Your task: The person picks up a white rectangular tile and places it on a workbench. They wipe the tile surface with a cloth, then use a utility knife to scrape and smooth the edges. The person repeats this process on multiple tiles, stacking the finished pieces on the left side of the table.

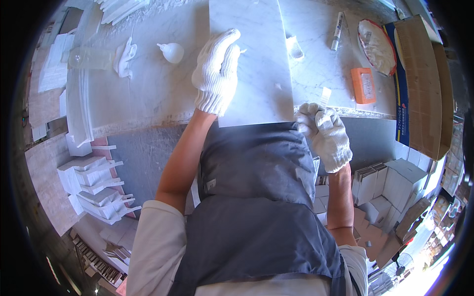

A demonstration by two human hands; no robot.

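Note:
A pale marble-patterned slab [261, 74] lies lengthwise over the worktop, its near end reaching past the front edge toward my apron. My left hand [216, 74], in a white knitted glove, rests along the slab's left edge with its fingers stretched out. Just off the near right corner, my right hand [327, 134], gloved the same way, is closed with its fingers bunched. A small pale strip [325, 95] sticks up from its fingertips; its exact kind is unclear. Beyond that hand, a small whitish translucent piece [295, 48] lies beside the slab.
On the marble-patterned worktop [148, 93] are a white squeeze bulb [172, 52], a crumpled white item [125, 57], a marker [337, 31], an orange box [363, 86] and a red-rimmed dish [377, 47] of white material. An opened cardboard box [419, 84] stands right. White stacked blocks [98, 182] sit lower left.

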